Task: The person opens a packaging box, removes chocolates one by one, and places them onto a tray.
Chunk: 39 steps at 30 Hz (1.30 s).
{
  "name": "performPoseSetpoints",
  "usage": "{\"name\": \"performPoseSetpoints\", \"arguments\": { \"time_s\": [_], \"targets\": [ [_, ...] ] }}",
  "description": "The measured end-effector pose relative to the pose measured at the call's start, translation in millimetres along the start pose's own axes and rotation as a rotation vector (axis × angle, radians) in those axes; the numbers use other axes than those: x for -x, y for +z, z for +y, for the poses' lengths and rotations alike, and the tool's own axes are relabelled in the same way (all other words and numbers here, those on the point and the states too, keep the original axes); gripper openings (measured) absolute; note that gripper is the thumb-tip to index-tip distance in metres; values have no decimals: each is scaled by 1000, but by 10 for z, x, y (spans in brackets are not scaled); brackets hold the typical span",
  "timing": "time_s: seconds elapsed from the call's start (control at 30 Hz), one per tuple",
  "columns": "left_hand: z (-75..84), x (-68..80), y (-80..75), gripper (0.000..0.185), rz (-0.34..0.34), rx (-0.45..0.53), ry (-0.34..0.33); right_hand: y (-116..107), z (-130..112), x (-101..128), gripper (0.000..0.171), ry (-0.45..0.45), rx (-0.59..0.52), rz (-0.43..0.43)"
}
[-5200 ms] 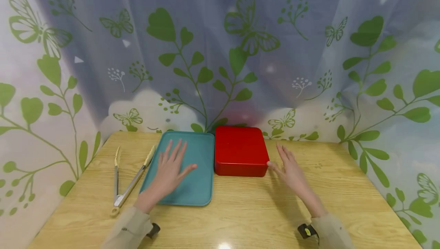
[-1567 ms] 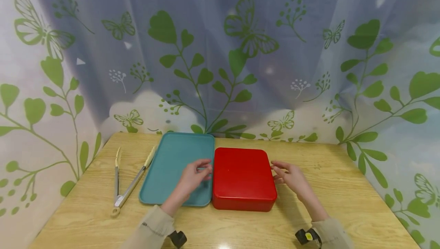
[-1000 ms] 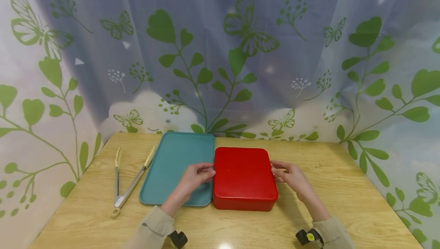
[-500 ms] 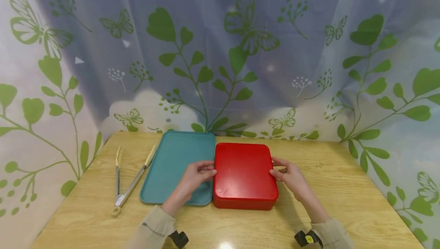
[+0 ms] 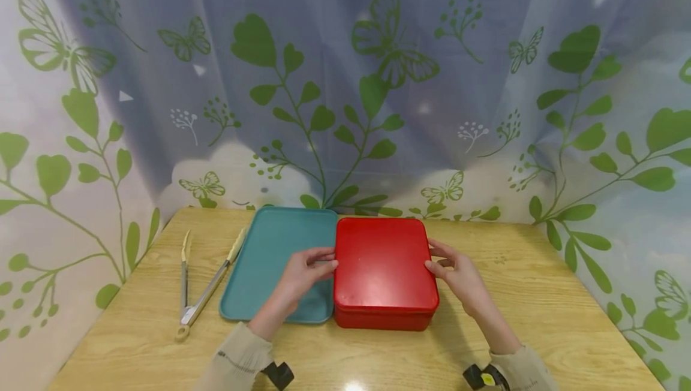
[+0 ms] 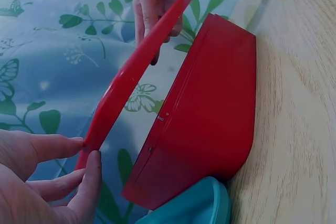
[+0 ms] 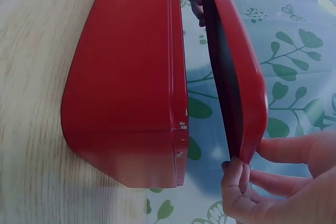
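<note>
A red box (image 5: 385, 318) (image 6: 207, 114) (image 7: 134, 77) stands on the wooden table (image 5: 540, 295), right of a teal tray (image 5: 275, 247). Its red lid (image 5: 383, 262) (image 6: 131, 74) (image 7: 233, 72) is lifted off the box, with a gap between the two in both wrist views. My left hand (image 5: 308, 271) (image 6: 58, 171) pinches the lid's left edge between thumb and fingers. My right hand (image 5: 450, 271) (image 7: 268, 182) pinches the right edge the same way. What the box holds is hidden.
Metal tongs (image 5: 202, 292) with pale tips lie left of the tray. A curtain (image 5: 345, 79) printed with green leaves and butterflies hangs close behind and round both sides of the table.
Both hands moved from the tray and the table onto the red box's sides, the box came nearer, and over the last second the lid has risen off it.
</note>
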<state>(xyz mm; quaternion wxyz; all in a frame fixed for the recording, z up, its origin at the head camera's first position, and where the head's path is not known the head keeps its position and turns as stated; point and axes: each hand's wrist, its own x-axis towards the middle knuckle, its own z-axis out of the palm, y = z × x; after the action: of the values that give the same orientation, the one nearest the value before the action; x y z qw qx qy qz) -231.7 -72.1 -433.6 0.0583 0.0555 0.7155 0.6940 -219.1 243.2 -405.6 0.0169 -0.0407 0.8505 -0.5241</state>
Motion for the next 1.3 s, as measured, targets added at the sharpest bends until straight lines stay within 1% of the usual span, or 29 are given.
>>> {"name": "performPoseSetpoints", "arguments": {
  "time_s": [0.07,0.17,0.27,0.3,0.4,0.5,0.6,0.7,0.77,0.83,0.97,1.07,1.2,1.3],
  "targets": [
    [14,3,-9,44,-3,-4,14,-2,-2,-4,60,-16,-14,4],
    [25,3,-23,49,-6,-16,56,-8,-11,0,59,-45,-34,8],
    [29,-1,-31,50,0,-52,127,-14,-37,16,57,-56,-59,8],
    [26,-8,-34,50,4,-72,162,-16,-51,23,56,-56,-67,7],
    [23,-24,-45,48,45,-141,283,-26,-101,49,56,-54,-93,-2],
    [29,-36,-63,47,108,-200,390,-36,-147,80,52,-73,-109,-9],
    [53,-35,-79,45,165,-242,459,-40,-173,101,48,-113,-102,-5],
    [77,-33,-88,46,212,-278,521,-19,-181,107,53,-182,-57,22],
    [89,-33,-91,46,239,-298,566,6,-171,102,58,-239,3,66],
    [94,-36,-96,45,263,-316,612,34,-157,92,61,-307,64,128],
    [101,-37,-108,40,285,-354,720,70,-132,79,54,-406,163,273],
    [105,-36,-113,37,292,-375,792,77,-130,85,48,-462,201,354],
    [125,-33,-108,36,288,-343,830,74,-137,97,43,-528,230,412],
    [147,-26,-103,32,281,-300,826,72,-150,104,43,-565,264,449]
  ]
}}
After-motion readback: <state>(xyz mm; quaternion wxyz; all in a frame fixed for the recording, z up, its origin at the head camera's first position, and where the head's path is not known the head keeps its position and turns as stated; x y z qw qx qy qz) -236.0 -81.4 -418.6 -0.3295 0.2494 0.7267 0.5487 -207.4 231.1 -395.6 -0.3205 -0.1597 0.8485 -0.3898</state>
